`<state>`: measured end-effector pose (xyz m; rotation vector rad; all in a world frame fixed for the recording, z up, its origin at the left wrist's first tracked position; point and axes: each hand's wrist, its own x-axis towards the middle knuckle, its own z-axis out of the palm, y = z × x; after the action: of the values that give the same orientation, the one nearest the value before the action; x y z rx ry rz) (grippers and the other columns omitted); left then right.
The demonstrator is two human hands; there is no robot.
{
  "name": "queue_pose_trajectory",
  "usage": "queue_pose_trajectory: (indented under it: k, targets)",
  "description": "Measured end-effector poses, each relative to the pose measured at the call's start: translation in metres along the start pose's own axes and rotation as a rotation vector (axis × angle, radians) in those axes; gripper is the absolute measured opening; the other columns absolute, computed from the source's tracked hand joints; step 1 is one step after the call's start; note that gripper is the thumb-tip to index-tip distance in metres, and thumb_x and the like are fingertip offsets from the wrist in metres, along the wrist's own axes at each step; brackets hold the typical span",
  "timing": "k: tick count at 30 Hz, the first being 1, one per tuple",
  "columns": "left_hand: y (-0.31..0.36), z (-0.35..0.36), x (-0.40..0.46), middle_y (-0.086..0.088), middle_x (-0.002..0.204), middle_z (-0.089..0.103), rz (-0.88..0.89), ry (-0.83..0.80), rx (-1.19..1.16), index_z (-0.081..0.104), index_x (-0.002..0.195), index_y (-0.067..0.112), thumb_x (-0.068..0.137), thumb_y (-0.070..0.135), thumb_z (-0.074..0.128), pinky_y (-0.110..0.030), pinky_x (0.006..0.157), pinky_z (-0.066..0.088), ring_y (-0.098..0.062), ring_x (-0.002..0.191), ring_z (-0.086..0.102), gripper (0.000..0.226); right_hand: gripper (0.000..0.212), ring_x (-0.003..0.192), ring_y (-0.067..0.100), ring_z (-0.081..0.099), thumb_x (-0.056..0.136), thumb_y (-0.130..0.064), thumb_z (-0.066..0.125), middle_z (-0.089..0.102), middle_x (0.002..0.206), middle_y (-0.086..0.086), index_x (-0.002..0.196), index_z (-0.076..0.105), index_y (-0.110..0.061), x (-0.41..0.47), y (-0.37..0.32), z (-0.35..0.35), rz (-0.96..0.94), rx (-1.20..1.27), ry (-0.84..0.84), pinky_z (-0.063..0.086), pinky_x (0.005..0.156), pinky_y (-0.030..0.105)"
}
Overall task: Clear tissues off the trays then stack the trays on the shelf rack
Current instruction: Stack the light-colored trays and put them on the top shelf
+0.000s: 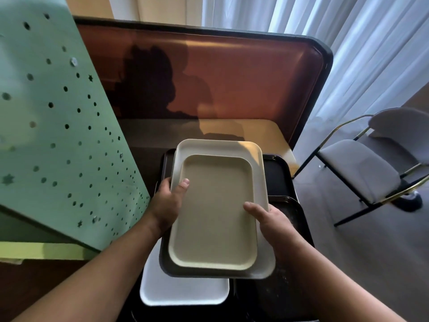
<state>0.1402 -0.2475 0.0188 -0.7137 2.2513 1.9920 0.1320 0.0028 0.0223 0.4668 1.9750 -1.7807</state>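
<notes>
Both hands are on a stack of trays held out in front of the person. The left hand (168, 201) clasps the left edge, thumb lying over the rim of the beige tray (213, 212) and the other fingers tucked out of sight underneath. The right hand (271, 225) grips the right edge the same way, thumb pressed on the tray's inner floor, remaining fingers hidden below.

The beige tray is the smallest and sits on top, its inside bare. It rests inside a larger white tray (220, 147), whose far end and right side show around it; that one also holds only the beige tray. Under these two lies a dark tray (167, 263), visible as a border along the left and near edges.

Below the held stack, nearer the person, a pale grey tray (183, 291) lies flat with nothing in it. To the right, more black trays (278, 168) sit stacked, their edges showing past the white one; whether the held stack touches them I cannot tell.

Behind stands a brown glossy panel (232, 77) with a dark rounded frame, carrying the person's shadow. A mint-green perforated panel (58, 135) leans in on the left. On the right, a grey upholstered chair (357, 168) with a brass-trimmed frame stands before white curtains (348, 43).
</notes>
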Motion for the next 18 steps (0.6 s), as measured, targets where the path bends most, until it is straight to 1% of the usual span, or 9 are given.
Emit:
queue_pose_trajectory:
  k: [1, 2, 7, 10, 13, 14, 16, 17, 18]
  targets:
    - [-0.001, 0.000, 0.000, 0.000, 0.106, 0.076, -0.017, -0.021, -0.036, 0.063, 0.115, 0.025, 0.088, 0.055, 0.058, -0.048, 0.095, 0.055, -0.023, 0.099, 0.072, 0.040, 0.030, 0.083, 0.019, 0.079, 0.091, -0.031, 0.075, 0.082, 0.097, 0.003, 0.115, 0.070, -0.015, 0.001, 0.001, -0.001, -0.003, -0.019, 0.023, 0.059, 0.064, 0.028]
    - [-0.001, 0.000, -0.001, -0.002, 0.105, 0.077, -0.035, -0.044, -0.066, 0.065, 0.115, 0.022, 0.089, 0.051, 0.060, -0.049, 0.093, 0.057, -0.023, 0.097, 0.074, 0.039, 0.030, 0.084, 0.020, 0.078, 0.089, -0.031, 0.075, 0.081, 0.097, 0.004, 0.115, 0.070, -0.014, 0.002, 0.003, -0.002, 0.000, -0.040, 0.049, 0.058, 0.064, 0.029]
    - [-0.006, 0.009, -0.005, -0.008, 0.106, 0.077, -0.039, -0.104, -0.158, 0.066, 0.118, 0.016, 0.097, 0.029, 0.063, -0.052, 0.091, 0.058, -0.027, 0.096, 0.075, 0.025, 0.031, 0.089, 0.029, 0.078, 0.083, -0.024, 0.079, 0.082, 0.093, 0.008, 0.111, 0.073, -0.011, 0.007, 0.014, -0.013, 0.048, -0.024, 0.073, 0.062, 0.087, 0.050]
    - [-0.003, 0.012, -0.007, -0.010, 0.111, 0.075, -0.036, -0.126, -0.156, 0.062, 0.122, 0.016, 0.100, 0.029, 0.059, -0.049, 0.091, 0.059, -0.027, 0.099, 0.074, 0.026, 0.038, 0.091, 0.037, 0.076, 0.077, -0.013, 0.082, 0.080, 0.097, 0.016, 0.113, 0.070, -0.010, 0.004, 0.012, -0.018, 0.070, 0.036, 0.015, 0.062, 0.086, 0.056]
    - [0.003, 0.009, -0.010, -0.009, 0.111, 0.076, -0.017, -0.147, -0.153, 0.062, 0.127, 0.014, 0.104, 0.040, 0.046, -0.042, 0.093, 0.057, -0.023, 0.102, 0.073, 0.038, 0.038, 0.090, 0.043, 0.073, 0.077, -0.008, 0.078, 0.079, 0.099, 0.022, 0.113, 0.069, -0.005, 0.003, 0.014, -0.021, 0.092, 0.101, -0.016, 0.060, 0.085, 0.058]
    - [0.004, 0.007, -0.010, -0.010, 0.112, 0.076, -0.013, -0.168, -0.183, 0.064, 0.126, 0.014, 0.106, 0.043, 0.040, -0.042, 0.094, 0.055, -0.023, 0.105, 0.072, 0.043, 0.044, 0.089, 0.042, 0.072, 0.073, -0.011, 0.080, 0.078, 0.100, 0.023, 0.114, 0.068, -0.003, 0.003, 0.016, -0.022, 0.096, 0.133, -0.022, 0.059, 0.086, 0.059]
    - [0.005, 0.004, -0.009, -0.013, 0.111, 0.076, -0.070, -0.192, -0.258, 0.070, 0.118, 0.018, 0.106, 0.046, 0.034, -0.043, 0.089, 0.056, -0.028, 0.102, 0.072, 0.047, 0.067, 0.093, 0.045, 0.070, 0.057, -0.018, 0.084, 0.075, 0.109, 0.029, 0.119, 0.067, 0.000, 0.003, 0.020, -0.023, 0.106, 0.185, -0.032, 0.055, 0.093, 0.066]
    - [0.001, 0.003, -0.007, -0.015, 0.111, 0.075, -0.097, -0.172, -0.234, 0.071, 0.114, 0.020, 0.106, 0.046, 0.037, -0.044, 0.085, 0.055, -0.031, 0.099, 0.071, 0.044, 0.072, 0.095, 0.046, 0.069, 0.055, -0.019, 0.084, 0.074, 0.112, 0.030, 0.122, 0.066, 0.001, 0.004, 0.022, -0.025, 0.106, 0.213, -0.037, 0.054, 0.095, 0.068]
    - [-0.007, 0.001, -0.002, -0.017, 0.113, 0.072, -0.114, -0.129, -0.124, 0.069, 0.115, 0.019, 0.105, 0.042, 0.043, -0.046, 0.084, 0.055, -0.034, 0.099, 0.069, 0.037, 0.071, 0.098, 0.048, 0.069, 0.056, -0.018, 0.082, 0.073, 0.113, 0.030, 0.123, 0.066, 0.000, 0.004, 0.023, -0.027, 0.105, 0.228, -0.037, 0.053, 0.095, 0.068]
